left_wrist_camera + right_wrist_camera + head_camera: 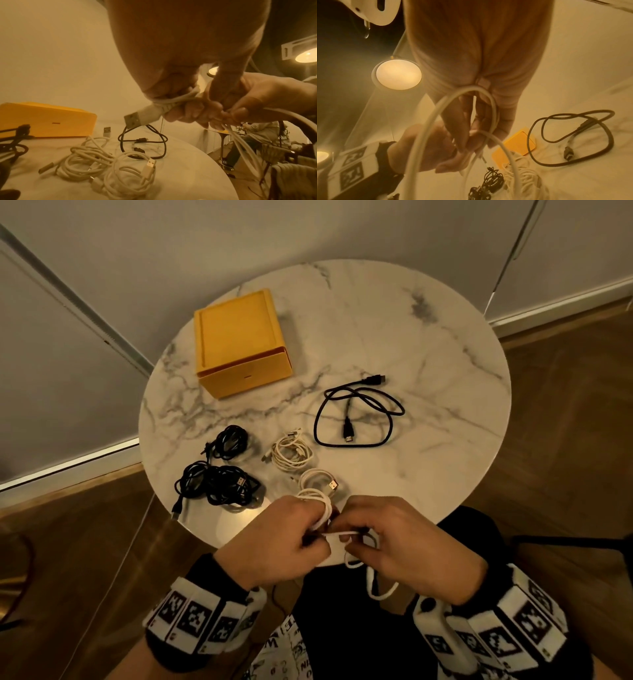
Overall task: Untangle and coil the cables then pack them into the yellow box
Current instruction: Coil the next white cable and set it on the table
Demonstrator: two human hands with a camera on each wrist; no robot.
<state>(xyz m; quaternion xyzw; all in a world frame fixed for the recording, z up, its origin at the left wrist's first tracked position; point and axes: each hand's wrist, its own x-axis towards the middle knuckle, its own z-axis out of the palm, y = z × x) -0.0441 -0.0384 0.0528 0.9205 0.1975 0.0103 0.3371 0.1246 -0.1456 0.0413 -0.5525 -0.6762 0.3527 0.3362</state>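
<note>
Both hands over the near table (394,337) edge. Left hand (281,542) fingers curled through a small coil of white USB cable (320,508), plug sticking out. Right hand (407,546) pinches the same cable's free run, slack looping below. Yellow box (239,344) far-left, closed. Other cables lie between, on the tabletop.

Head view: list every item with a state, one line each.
Yellow box: shut, on the table.
White cable in hands: partly coiled, tail hanging.
Left hand: grips the coil.
Right hand: pinches the cable.
Long black cable: loose, uncoiled.
Other cables: bundled on the table.
</note>
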